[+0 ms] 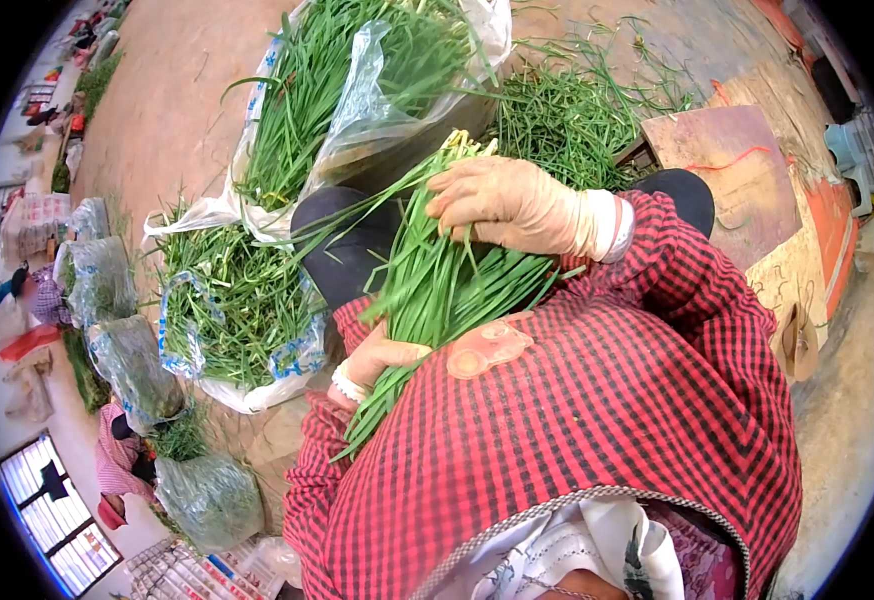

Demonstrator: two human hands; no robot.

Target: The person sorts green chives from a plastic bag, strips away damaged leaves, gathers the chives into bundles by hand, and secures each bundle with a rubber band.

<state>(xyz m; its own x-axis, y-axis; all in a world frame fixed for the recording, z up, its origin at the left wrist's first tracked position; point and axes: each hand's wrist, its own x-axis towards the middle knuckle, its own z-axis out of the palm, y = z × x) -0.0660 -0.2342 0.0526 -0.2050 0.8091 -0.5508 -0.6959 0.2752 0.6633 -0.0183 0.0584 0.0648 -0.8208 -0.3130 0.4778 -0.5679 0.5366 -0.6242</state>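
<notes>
One bundle [435, 290] aslant; pale ends [465, 146] forward

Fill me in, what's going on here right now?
A seated person is handling a bunch of long green stalks over their lap. Their left hand wraps the lower part, while their gloved right hand is at the bunch near its pale ends. In front are a large plastic bag and a smaller bag, both filled with greens, with a loose green pile on the floor.
</notes>
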